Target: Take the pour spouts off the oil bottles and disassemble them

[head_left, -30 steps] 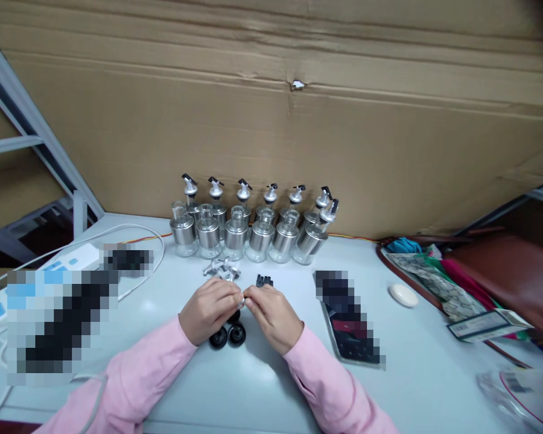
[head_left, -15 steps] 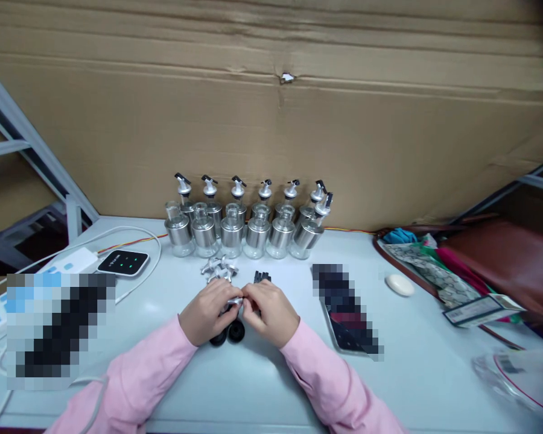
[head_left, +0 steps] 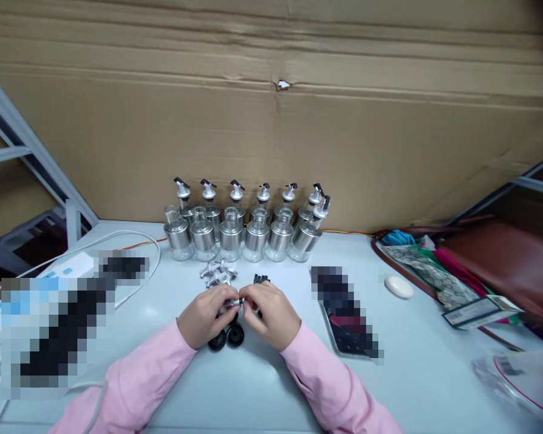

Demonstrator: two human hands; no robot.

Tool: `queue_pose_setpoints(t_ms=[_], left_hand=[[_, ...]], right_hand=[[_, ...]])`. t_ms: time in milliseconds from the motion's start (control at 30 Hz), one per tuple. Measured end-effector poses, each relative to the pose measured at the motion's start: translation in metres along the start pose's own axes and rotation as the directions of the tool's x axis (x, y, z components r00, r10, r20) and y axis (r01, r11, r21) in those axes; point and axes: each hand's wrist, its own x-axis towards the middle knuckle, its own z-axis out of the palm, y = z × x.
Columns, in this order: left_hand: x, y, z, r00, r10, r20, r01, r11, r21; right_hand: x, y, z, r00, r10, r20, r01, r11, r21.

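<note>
My left hand is closed around a silver pourer spout, partly hidden by the fingers. Fingertips of my right hand pinch a small black part against the spout's end; its full shape is covered. Just below the hands lie several round black stoppers. Behind my left hand is a loose pile of silver pourer spouts. Some slim black pieces lie behind my right hand, partly covered by it.
Glass bottles with metal sleeves stand in two rows at the back, several topped with pourers. A phone and a white oval object lie to the right, near a brown bag. A power strip and cables are left.
Both hands stay together at the same spot. A dark bit now shows at the spout's end between the fingertips. The view has tilted slightly.
</note>
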Motion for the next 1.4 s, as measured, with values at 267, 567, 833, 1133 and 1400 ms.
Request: queue_pose_setpoints(t_ms=[267,567,833,1133,1400], left_hand=[[0.002,-0.001,-0.002,1.0,-0.014,0.008,0.014,1.0,0.011],[-0.001,-0.002,0.0,0.999,-0.036,-0.019,0.036,0.999,-0.021],[0.002,0.0,-0.002,1.0,-0.011,0.015,0.012,0.999,-0.037],[0.002,0.001,0.002,0.993,0.068,-0.091,-0.067,0.998,0.014],[0.004,-0.001,-0.001,0.99,0.114,-0.077,-0.111,0.993,0.047]], right_hand=[[0.0,0.001,-0.001,0.999,-0.032,0.001,0.032,0.999,0.007],[0.0,-0.002,-0.001,0.999,-0.032,0.044,0.032,0.999,0.006],[0.0,0.003,-0.002,0.997,-0.04,0.063,0.041,0.999,-0.016],[0.001,-0.005,0.0,1.0,-0.008,0.014,0.008,1.0,0.024],[0.001,-0.009,-0.003,0.996,0.082,0.046,-0.086,0.99,0.109]])
